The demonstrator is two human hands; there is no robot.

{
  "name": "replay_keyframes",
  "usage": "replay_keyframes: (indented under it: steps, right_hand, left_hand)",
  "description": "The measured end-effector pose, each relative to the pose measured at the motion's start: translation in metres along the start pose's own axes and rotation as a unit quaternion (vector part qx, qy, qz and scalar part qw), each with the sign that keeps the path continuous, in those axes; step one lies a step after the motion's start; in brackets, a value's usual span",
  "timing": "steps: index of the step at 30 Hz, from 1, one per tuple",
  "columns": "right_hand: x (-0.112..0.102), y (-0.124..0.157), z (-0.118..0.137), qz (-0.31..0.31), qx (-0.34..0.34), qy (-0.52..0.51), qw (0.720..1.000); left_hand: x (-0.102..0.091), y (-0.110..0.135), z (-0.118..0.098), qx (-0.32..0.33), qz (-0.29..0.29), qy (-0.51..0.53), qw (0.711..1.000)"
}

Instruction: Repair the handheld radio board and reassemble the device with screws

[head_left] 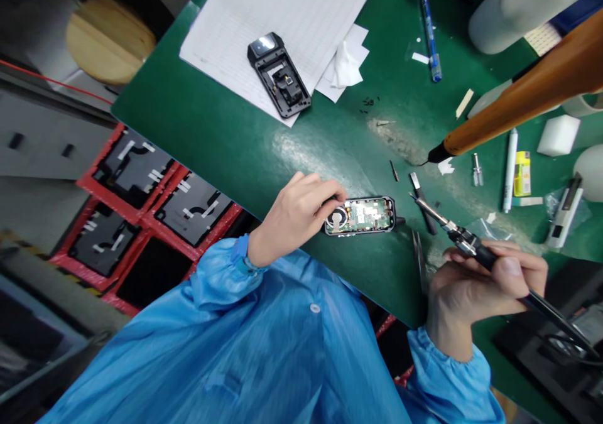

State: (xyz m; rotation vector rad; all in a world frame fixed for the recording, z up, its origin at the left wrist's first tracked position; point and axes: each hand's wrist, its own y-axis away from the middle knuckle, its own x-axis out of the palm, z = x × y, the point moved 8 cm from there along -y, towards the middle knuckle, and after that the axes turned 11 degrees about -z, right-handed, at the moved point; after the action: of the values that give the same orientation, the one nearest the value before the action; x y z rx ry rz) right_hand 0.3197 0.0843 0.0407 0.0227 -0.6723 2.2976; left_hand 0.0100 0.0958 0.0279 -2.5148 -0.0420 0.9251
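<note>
An opened handheld device [370,215] with a green circuit board lies face up near the table's front edge. At its left end sits a round speaker-like part [336,218]. My left hand [301,209] reaches over that end, thumb and forefinger pinched at the upper left corner; what lies between the fingertips is hidden. In my right hand [490,279] is a soldering iron [477,249], gripped like a pen. Its tip points up and left, apart from the board. Tweezers [418,254] lie between the device and my right hand, beside a black-handled flat tool [424,207].
A black housing [281,78] rests on paper sheets [277,19] at the back left. An orange-handled tool [518,97] slants in from the right above the table [211,116]. Pens, a yellow item [522,174] and a white bottle [504,16] stand rightward. Red-framed trays [146,217] sit below left.
</note>
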Motion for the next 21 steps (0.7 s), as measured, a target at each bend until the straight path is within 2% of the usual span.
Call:
replay_keyframes:
  steps: [5, 10, 14, 21]
  right_hand:
    - [-0.001, 0.0, 0.001, -0.007, 0.002, 0.017, 1.0]
    - [-0.001, 0.005, 0.0, -0.001, 0.016, 0.041, 0.999]
    - [0.002, 0.012, 0.004, 0.016, 0.01, 0.042, 0.999]
    - [0.013, 0.019, 0.009, 0.055, -0.03, 0.042, 0.997]
  left_hand:
    - [-0.007, -0.008, -0.002, -0.022, -0.039, -0.043, 0.998]
    - [-0.02, 0.005, -0.013, -0.038, -0.04, -0.08, 0.995]
    - [-0.016, 0.018, -0.023, -0.02, -0.02, -0.065, 0.997]
    - [-0.007, 0.026, -0.03, -0.009, -0.027, -0.057, 0.998]
